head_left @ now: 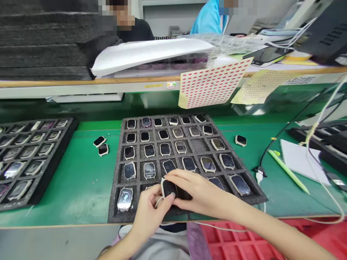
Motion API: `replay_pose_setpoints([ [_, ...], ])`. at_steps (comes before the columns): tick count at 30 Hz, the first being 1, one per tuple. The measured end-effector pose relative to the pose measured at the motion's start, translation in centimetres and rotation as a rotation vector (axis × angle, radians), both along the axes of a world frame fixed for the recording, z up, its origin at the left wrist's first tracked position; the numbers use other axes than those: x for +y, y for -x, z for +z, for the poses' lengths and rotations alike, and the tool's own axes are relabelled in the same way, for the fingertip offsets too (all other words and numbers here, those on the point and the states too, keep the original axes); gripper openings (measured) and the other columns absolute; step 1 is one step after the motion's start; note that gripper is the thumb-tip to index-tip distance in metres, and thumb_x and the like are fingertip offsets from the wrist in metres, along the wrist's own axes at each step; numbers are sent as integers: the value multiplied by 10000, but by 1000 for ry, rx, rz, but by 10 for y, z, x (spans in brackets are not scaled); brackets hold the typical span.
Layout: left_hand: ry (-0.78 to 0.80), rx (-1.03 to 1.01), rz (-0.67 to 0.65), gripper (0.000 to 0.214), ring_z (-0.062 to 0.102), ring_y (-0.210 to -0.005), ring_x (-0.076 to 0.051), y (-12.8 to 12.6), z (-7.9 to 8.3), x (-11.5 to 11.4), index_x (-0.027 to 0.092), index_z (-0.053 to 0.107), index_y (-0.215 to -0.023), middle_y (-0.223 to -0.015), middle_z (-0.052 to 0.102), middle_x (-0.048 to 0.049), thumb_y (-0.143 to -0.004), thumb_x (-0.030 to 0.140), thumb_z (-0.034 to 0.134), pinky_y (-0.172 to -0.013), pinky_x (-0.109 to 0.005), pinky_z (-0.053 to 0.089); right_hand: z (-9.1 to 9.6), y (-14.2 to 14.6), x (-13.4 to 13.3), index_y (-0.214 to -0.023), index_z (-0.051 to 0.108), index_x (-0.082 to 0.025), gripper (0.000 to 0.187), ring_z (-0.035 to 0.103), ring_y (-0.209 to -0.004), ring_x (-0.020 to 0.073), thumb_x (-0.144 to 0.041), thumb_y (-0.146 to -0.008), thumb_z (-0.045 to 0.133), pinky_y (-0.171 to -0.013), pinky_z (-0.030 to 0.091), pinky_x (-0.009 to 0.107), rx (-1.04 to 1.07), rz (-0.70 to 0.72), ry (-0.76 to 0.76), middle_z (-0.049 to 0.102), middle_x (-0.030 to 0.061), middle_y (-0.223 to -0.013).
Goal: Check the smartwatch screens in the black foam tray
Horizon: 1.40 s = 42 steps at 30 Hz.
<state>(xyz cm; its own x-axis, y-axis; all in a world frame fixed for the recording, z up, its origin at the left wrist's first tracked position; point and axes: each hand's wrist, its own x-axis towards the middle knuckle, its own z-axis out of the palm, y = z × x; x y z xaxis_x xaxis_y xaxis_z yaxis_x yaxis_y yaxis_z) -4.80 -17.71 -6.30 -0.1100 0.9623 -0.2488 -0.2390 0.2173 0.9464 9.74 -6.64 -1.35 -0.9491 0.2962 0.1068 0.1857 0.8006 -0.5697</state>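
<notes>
A smartwatch case with a dark screen (168,188) is held over the near part of a black foam tray (113,202). My left hand (148,210) grips its left side and lower edge, with the thumb on the glass. From the right, my right hand (200,190) closes on the top and right of the same watch case. A white cable (158,202) loops by my left fingers; where it ends is hidden. Many compartments of the tray hold similar watch cases, and a lit one (125,199) lies in the near left corner.
Another foam tray of watches (35,196) lies left. Loose watches (103,149) rest beside the middle tray, one more (240,140) on its right. Rightward are a green pen (288,171), white paper (303,160) and cables. Sticker sheets (214,83) hang from the shelf; two people sit beyond.
</notes>
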Motion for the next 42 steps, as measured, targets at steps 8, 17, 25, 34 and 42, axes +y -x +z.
replay_pose_setpoints([
  [8,-34,-111,-22,212,503,-633,-138,7,7,-4,109,590,-794,-688,555,-29,-807,314,642,-634,-259,427,-20,3,-10,-1247,491,-142,443,578,-972,183,-143,-823,619,-835,511,291,315,-15,155,559,107,-1098],
  [17,-15,-52,-68,251,369,-552,-89,7,5,-7,96,634,-807,-656,492,-3,-792,345,661,-521,-220,303,-13,-2,-9,-1200,531,-135,384,577,-979,205,-209,-835,623,-851,504,331,284,-10,100,594,116,-1079],
  [25,-39,-89,-62,215,512,-649,-130,7,4,-4,102,641,-852,-769,607,-45,-812,313,647,-616,-234,411,-13,1,-6,-1216,528,-149,388,572,-973,181,-184,-844,630,-846,494,302,233,-2,216,579,96,-1083],
  [34,-62,-136,-85,185,538,-717,-132,10,6,-7,104,656,-923,-829,635,-51,-828,261,636,-652,-222,424,-23,1,-11,-1222,528,-149,415,575,-930,190,-196,-829,651,-790,509,315,346,-26,212,578,107,-1044],
  [42,-37,-77,-82,205,401,-567,-80,11,3,-9,97,659,-791,-655,509,5,-796,302,668,-515,-192,321,-16,2,-12,-1146,564,-152,363,593,-892,196,-222,-809,678,-803,500,341,366,-25,151,635,95,-987],
])
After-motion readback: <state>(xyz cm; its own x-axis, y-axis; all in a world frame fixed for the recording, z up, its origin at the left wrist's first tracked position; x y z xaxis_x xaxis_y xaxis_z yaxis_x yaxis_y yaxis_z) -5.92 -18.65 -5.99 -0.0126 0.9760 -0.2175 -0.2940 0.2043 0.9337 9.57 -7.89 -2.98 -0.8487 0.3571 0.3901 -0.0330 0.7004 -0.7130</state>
